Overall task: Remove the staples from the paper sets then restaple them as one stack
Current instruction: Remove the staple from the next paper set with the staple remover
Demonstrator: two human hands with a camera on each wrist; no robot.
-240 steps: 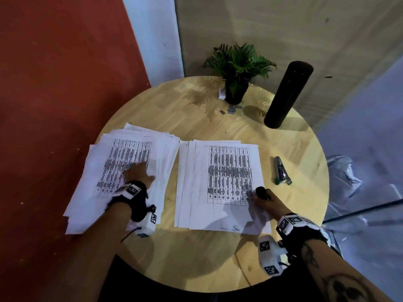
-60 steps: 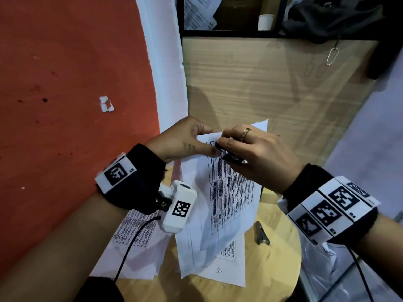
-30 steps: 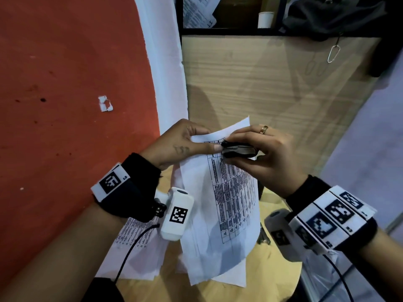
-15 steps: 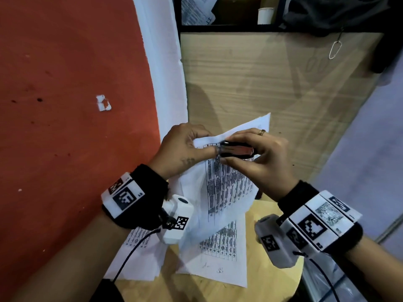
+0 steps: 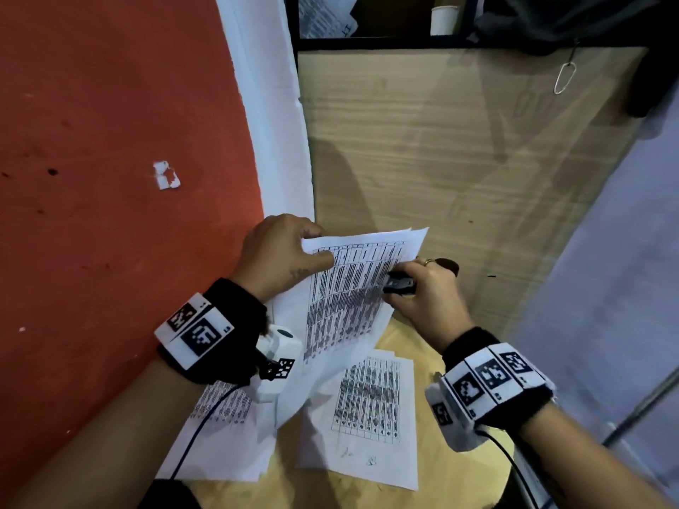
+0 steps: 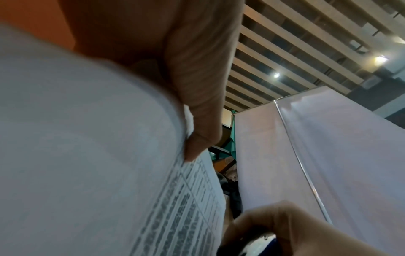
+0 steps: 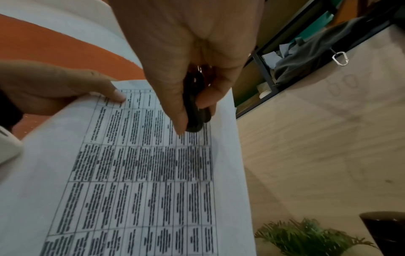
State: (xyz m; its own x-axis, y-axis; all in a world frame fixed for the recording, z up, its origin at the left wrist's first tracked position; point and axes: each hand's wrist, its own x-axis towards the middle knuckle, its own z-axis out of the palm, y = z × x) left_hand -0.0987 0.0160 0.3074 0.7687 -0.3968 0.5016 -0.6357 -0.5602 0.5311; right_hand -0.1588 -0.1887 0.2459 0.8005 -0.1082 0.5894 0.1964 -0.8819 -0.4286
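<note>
Head view: left hand (image 5: 279, 251) pinches the raised paper set (image 5: 352, 288) at its top-left corner, right hand (image 5: 422, 292) grips a staple remover (image 5: 398, 287) beside its right edge.

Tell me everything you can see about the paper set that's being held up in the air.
The held paper set is several white sheets, the top one printed with a black ruled table of dense text. It hangs tilted above the round wooden table, its lower part curling down. The left hand pinches its top left corner, thumb on the printed face. The right hand holds a small black staple remover at its right edge. No staple can be made out.
</note>
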